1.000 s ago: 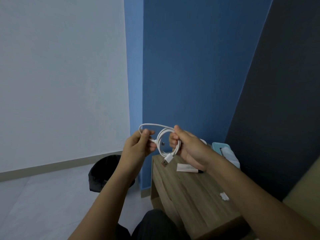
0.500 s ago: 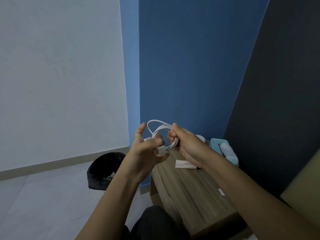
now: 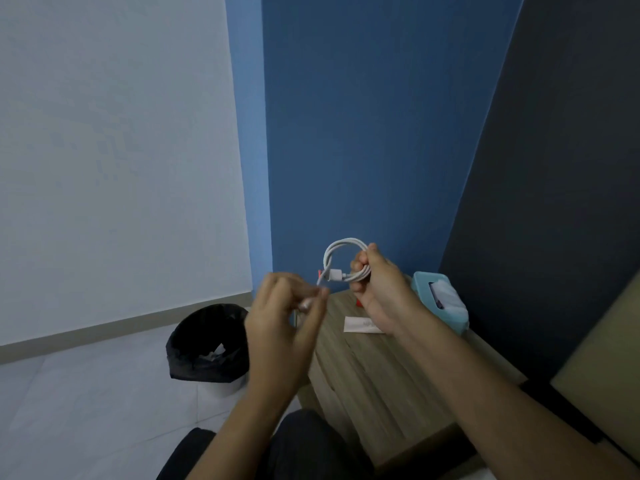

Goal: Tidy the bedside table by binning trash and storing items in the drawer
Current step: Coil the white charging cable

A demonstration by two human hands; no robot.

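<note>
A white charging cable [image 3: 337,251] is wound into a small coil above the wooden bedside table [image 3: 374,382]. My right hand [image 3: 379,289] grips the coil's right side. My left hand [image 3: 284,320], lower and to the left, pinches the cable's loose end between its fingertips. A USB plug sticks out of the coil toward the left hand. On the table lie a white paper wrapper [image 3: 358,324], a teal tissue box [image 3: 440,299] and a small red object [image 3: 358,303], mostly hidden behind my right hand.
A bin lined with a black bag [image 3: 207,344] stands on the pale floor left of the table, with some trash inside. Blue and dark walls rise behind the table. My dark-clothed knees are at the bottom edge.
The coil has been wound tighter and my right hand has lifted it slightly. My left hand has dropped lower and left, now pinching the loose end.
</note>
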